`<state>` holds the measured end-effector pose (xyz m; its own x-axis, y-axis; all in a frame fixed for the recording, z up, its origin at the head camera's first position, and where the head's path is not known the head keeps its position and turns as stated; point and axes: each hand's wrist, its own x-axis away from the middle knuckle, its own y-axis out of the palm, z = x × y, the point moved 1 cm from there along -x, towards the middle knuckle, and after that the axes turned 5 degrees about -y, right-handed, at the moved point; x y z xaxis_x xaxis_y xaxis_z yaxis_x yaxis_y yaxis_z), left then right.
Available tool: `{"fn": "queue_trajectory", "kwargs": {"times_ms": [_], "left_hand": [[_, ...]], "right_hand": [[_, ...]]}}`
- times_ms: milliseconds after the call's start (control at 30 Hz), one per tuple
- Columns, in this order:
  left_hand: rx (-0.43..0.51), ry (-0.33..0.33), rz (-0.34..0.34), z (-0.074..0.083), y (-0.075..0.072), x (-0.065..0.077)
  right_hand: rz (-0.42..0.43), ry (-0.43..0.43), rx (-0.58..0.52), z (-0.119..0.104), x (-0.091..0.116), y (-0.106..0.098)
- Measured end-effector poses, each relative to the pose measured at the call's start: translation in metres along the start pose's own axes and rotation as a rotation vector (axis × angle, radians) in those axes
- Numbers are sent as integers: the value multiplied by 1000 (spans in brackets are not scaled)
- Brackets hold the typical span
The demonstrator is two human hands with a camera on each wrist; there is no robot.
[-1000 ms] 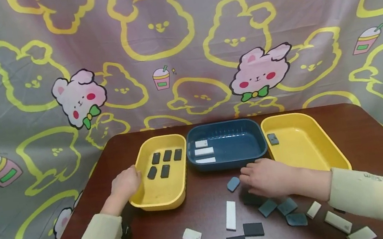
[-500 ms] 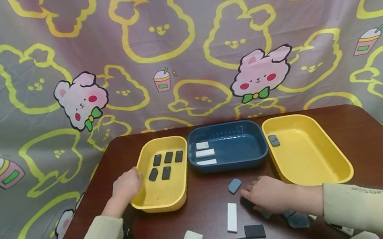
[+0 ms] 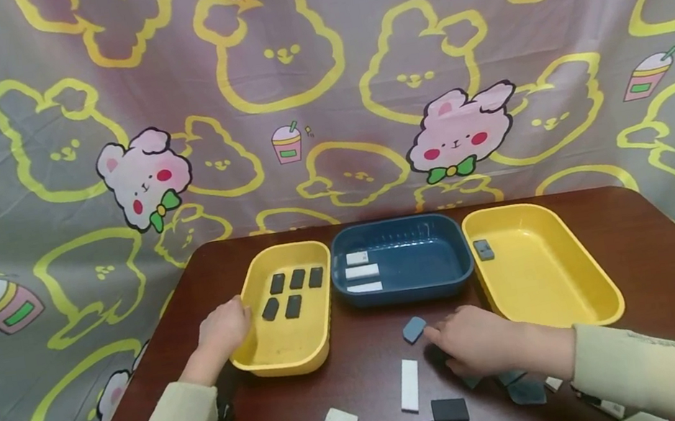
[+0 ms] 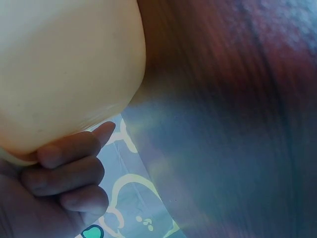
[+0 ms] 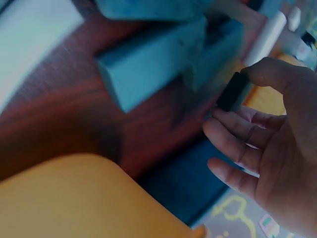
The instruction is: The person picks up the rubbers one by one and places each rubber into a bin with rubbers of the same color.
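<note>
My left hand (image 3: 224,329) grips the outer side rim of the left yellow tray (image 3: 282,364), which holds several black blocks (image 3: 292,307). In the left wrist view its curled fingers (image 4: 74,173) lie against the tray's wall (image 4: 69,64). My right hand (image 3: 475,341) is low over the table, in front of the right yellow tray (image 3: 544,259). In the right wrist view, thumb and forefinger pinch a small dark rectangular block (image 5: 233,91); the head view hides it under the hand. A blue-grey block (image 3: 414,329) lies just left of the fingertips, with more blue-grey blocks (image 3: 526,390) partly under the wrist.
A dark blue tray (image 3: 405,295) with white blocks (image 3: 362,272) stands between the yellow ones. One grey block (image 3: 484,250) lies in the right tray. Loose on the table are white blocks (image 3: 409,385) and black blocks (image 3: 450,410). A patterned curtain (image 3: 320,96) hangs behind.
My right hand has come down and nearer, off the spot in front of the blue tray, onto the dark block. My left hand keeps its grip on the yellow tray.
</note>
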<state>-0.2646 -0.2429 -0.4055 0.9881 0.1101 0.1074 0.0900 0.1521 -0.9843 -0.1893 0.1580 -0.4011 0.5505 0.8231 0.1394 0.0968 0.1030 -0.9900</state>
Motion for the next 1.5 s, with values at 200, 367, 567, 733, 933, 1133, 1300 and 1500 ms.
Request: {"fn": "queue_trajectory", "kwargs": {"times_ms": [200, 367, 567, 733, 933, 1133, 1300, 1500], "left_hand": [[8, 8, 12, 1, 1, 1], [12, 13, 18, 0, 1, 1], [16, 32, 37, -1, 0, 1], [16, 22, 31, -2, 0, 1], [14, 9, 17, -1, 1, 1], [14, 17, 23, -2, 0, 1], [19, 30, 33, -2, -1, 1], [20, 14, 19, -1, 0, 1]], "right_hand": [[84, -37, 14, 4, -2, -17], [139, -58, 26, 1, -10, -33], [273, -55, 28, -6, -27, -50], [316, -13, -1, -13, -43, -62], [353, 42, -50, -22, -67, -77], [383, 101, -55, -28, -100, -85], [397, 157, -101, -31, -132, -85], [373, 230, -169, -35, -172, -79]]}}
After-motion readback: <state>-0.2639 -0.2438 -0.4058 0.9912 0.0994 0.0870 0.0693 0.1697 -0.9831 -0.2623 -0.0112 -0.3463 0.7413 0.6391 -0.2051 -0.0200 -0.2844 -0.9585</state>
